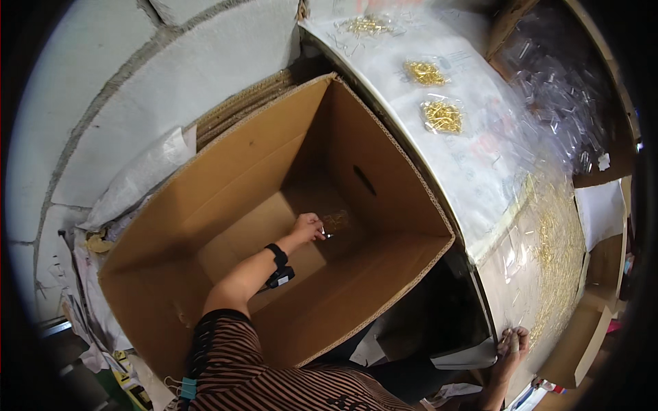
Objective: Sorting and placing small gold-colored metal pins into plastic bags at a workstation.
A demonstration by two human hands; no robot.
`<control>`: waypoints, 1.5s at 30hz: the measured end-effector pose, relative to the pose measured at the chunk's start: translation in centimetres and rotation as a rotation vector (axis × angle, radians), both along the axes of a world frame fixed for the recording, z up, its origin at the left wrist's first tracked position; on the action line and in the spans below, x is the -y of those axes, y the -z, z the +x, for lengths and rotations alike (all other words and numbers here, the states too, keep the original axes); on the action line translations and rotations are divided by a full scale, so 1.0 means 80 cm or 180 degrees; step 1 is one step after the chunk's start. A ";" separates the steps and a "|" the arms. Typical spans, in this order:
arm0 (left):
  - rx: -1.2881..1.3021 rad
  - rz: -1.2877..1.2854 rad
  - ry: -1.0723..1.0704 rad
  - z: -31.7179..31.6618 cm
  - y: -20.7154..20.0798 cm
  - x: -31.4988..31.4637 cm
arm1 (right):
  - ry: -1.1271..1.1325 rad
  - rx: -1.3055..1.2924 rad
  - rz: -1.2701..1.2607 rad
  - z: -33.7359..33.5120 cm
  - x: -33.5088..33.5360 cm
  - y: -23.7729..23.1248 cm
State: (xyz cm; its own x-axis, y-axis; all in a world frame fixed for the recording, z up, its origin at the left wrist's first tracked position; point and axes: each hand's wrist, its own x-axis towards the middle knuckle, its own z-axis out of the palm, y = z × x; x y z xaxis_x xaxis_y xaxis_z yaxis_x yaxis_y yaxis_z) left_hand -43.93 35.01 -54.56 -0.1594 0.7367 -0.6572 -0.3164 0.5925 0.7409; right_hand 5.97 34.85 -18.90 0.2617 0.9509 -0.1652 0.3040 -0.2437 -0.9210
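Inside the large open cardboard box (pixel 274 226), deep at the bottom: left hand (pixel 308 226) reaching down, fingers pinched shut on a small clear bag of gold pieces (pixel 336 220). Black wrist strap (pixel 277 256) on that forearm. Plenty of bare room on the box floor around the hand; box walls upright, far wall with one slot handle (pixel 364 180). Right rim of box pressed close against the edge of the work table (pixel 473 178), no gap to pass between.

At lower right: right hand (pixel 513 344) clamped over the table's near edge, fingers curled, holding nothing else.

On the table's pale cover: three small packets of gold pieces (pixel 442 116), well apart in a row; a broad loose spread of gold pieces (pixel 558 253) nearer the right hand. Heap of clear plastic bags (pixel 558 96) at upper right, uncountable.
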 end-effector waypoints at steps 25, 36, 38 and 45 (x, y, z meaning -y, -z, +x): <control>-0.3714 0.0339 0.2089 0.094 0.196 -0.023 | 0.0270 0.0079 0.0055 -0.016 -0.004 0.002; -0.0624 0.1287 0.0569 -0.079 -0.345 -0.063 | 0.0311 0.0030 0.0109 -0.013 0.000 -0.009; -0.0542 0.1835 0.0358 -0.080 -0.414 -0.074 | 0.0239 0.0015 0.0182 -0.014 0.000 -0.007; -0.1160 0.1749 0.0407 -0.026 -0.462 -0.228 | 0.0118 -0.0342 0.0210 -0.014 0.000 -0.004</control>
